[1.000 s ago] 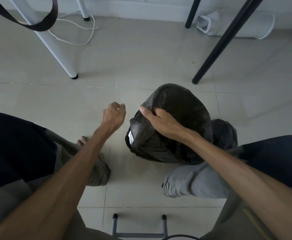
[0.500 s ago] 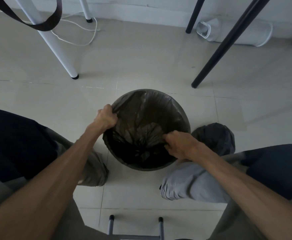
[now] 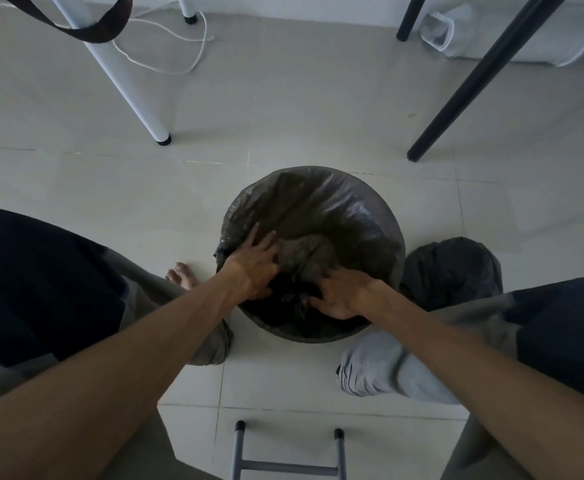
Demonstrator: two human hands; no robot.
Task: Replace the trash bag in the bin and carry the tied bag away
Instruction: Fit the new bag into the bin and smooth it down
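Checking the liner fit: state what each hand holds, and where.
Both hands are inside the bin. Left hand and right hand press the new bag down; a closed grip cannot be told.

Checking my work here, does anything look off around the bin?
Mostly tidy. The new liner is bunched in a lump inside the bin, not yet pressed flat. No spills; the tied bag sits beside it.

You see a dim, soft-lit floor (image 3: 301,98); table legs bow outward near the edges, and the forearms blur slightly.
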